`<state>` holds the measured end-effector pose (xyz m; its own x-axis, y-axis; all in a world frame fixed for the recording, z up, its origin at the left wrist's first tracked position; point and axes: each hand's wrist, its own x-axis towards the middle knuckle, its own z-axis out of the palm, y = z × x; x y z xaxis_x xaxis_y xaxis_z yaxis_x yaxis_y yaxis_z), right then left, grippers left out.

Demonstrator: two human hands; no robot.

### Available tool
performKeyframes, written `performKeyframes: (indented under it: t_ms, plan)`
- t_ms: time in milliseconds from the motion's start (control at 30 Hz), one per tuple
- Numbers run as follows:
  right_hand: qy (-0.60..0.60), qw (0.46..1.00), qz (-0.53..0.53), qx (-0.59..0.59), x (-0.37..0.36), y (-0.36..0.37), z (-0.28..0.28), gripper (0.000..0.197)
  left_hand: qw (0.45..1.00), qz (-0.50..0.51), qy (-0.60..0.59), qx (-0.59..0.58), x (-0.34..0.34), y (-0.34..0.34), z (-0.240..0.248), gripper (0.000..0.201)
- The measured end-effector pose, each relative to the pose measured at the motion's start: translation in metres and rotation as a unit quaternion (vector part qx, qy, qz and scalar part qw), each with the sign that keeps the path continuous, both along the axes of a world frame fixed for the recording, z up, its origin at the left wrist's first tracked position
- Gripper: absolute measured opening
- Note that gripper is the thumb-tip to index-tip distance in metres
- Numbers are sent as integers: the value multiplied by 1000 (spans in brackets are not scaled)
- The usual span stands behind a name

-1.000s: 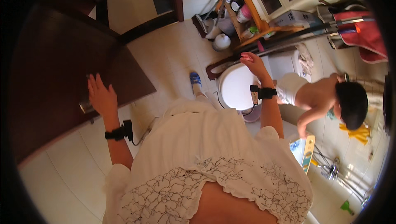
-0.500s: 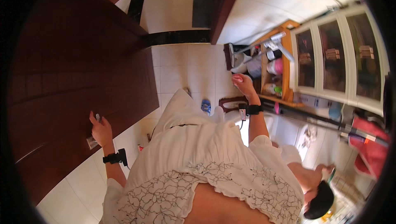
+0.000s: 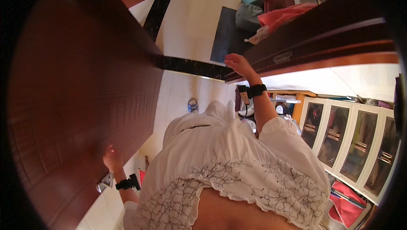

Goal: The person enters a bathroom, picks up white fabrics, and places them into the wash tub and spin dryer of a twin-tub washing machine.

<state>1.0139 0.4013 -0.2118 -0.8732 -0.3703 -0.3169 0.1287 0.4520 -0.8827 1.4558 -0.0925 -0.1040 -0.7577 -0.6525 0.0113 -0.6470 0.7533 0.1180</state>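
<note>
At the left stands a dark reddish-brown door (image 3: 80, 98), swung open. My left hand (image 3: 112, 160) is at its near edge, fingers loosely bent and somewhat blurred, with nothing seen in them. The silver door handle (image 3: 104, 183) shows below that hand, beside the wrist. My right hand (image 3: 238, 64) is held out ahead near the dark door frame (image 3: 305, 48), its fingers loosely spread and holding nothing. Both wrists wear black straps, the right one (image 3: 256, 90) with a small device attached.
A black threshold strip (image 3: 193, 67) crosses the tiled floor ahead, with a dark mat (image 3: 224, 35) beyond. A grey bag (image 3: 249, 17) and pink cloth (image 3: 284, 15) lie past the frame. To the right is a white glass-door cabinet (image 3: 335, 134). One blue slipper (image 3: 193, 105) shows below me.
I have moved forward toward the doorway. My left hand has shifted past the door handle, and my right hand has come forward to the frame. The other person at lower right is out of view.
</note>
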Motion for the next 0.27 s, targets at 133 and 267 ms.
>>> performKeyframes:
  t_ms: [133,267]
  plan:
    - [37,999,5,-15,-88,-26,6,52,993,-110,-28,-4,-162,6,-17,31]
    - [205,964,-114,125,-173,-28,5,107,981,-195,-11,24,-326,16,-35,41]
